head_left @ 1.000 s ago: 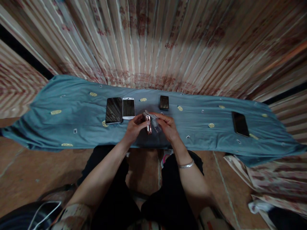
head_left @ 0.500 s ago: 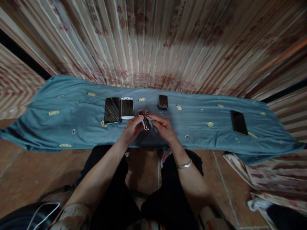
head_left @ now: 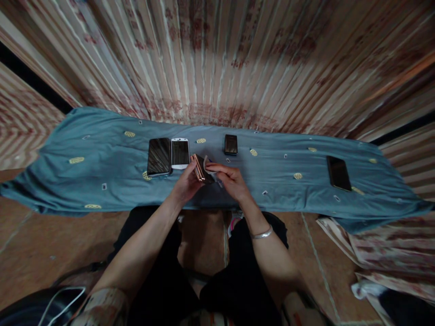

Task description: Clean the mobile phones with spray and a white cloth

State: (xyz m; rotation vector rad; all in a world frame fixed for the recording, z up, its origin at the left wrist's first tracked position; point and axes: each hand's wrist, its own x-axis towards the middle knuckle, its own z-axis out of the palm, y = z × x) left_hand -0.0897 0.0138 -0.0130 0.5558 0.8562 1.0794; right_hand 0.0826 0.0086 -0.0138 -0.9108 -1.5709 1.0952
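Note:
My left hand (head_left: 186,184) is closed around a folded phone (head_left: 201,169) with rose-gold edges and a dark face, tilted above the blue cloth. My right hand (head_left: 231,180) pinches a crumpled pale wipe (head_left: 211,171), pressing it against the phone's dark face. Part of the wipe is hidden under the fingers. Just left of the held phone lie a white phone (head_left: 180,153) and a larger black phone (head_left: 159,156), side by side. A small dark phone (head_left: 231,145) rests beyond my right hand.
Blue cloth (head_left: 272,172) with yellow pineapple prints covers a long narrow table. Another black phone (head_left: 339,174) lies far right. Pleated curtains (head_left: 217,68) hang right behind the table. A white cable (head_left: 64,303) lies over something dark at bottom left.
My left hand has turned the folded phone, so its dark face shows more. The wipe stays against it in my right hand. The other phones have not moved.

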